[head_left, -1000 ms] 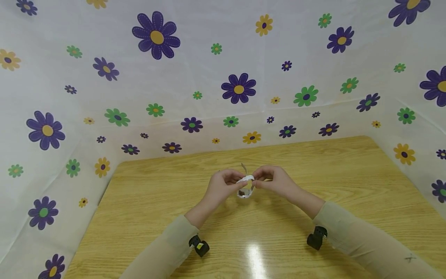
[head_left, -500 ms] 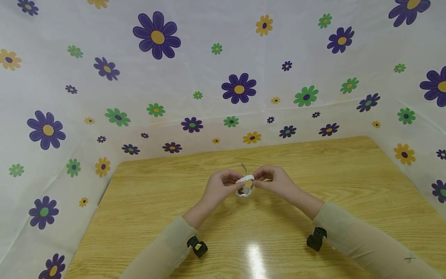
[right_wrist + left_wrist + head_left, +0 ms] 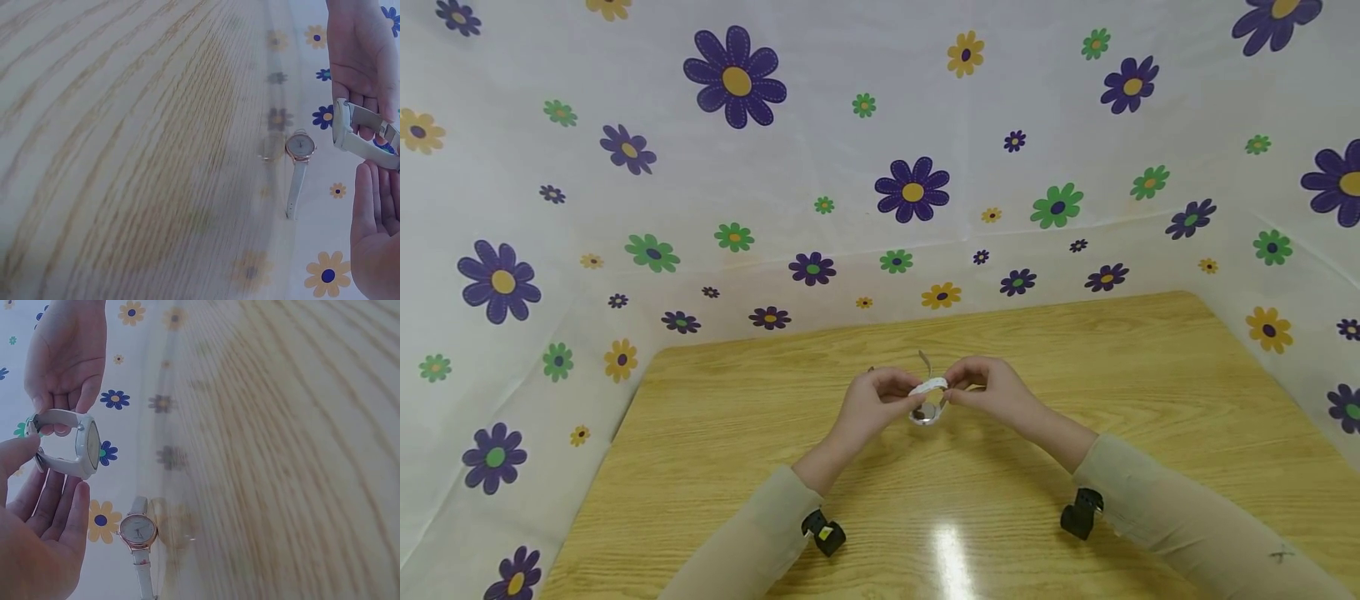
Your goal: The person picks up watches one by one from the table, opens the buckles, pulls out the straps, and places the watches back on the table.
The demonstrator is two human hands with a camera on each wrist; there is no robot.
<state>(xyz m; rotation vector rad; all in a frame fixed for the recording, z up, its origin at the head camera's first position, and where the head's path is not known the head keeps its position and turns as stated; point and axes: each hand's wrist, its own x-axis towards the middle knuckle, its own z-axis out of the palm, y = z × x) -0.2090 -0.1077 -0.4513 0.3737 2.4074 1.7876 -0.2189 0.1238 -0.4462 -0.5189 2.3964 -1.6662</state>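
A white wristwatch [image 3: 927, 415] is held up over the table, its strap forming a loop; the case [image 3: 89, 449] faces away from me. My left hand [image 3: 874, 400] pinches the strap on one side between thumb and fingers. Opposite it, my right hand [image 3: 997, 388] pinches the strap near the buckle side. In the left wrist view the buckle area is partly covered by a thumb. Behind the hands lies a second watch [image 3: 138, 532], with a rose-gold rim and a pale strap; the head view shows only the tip of its strap [image 3: 925, 362].
The wood-grain table [image 3: 760, 400] reflects light near its front. A white cloth [image 3: 820, 150] printed with flowers rises behind it and along both sides. Each sleeve carries a small black camera, one at the left wrist [image 3: 824, 533], one at the right wrist [image 3: 1082, 514].
My left hand and forearm have shifted very slightly to the left. Both hands keep hold of the white wristwatch in nearly the same place, and the right arm is almost still.
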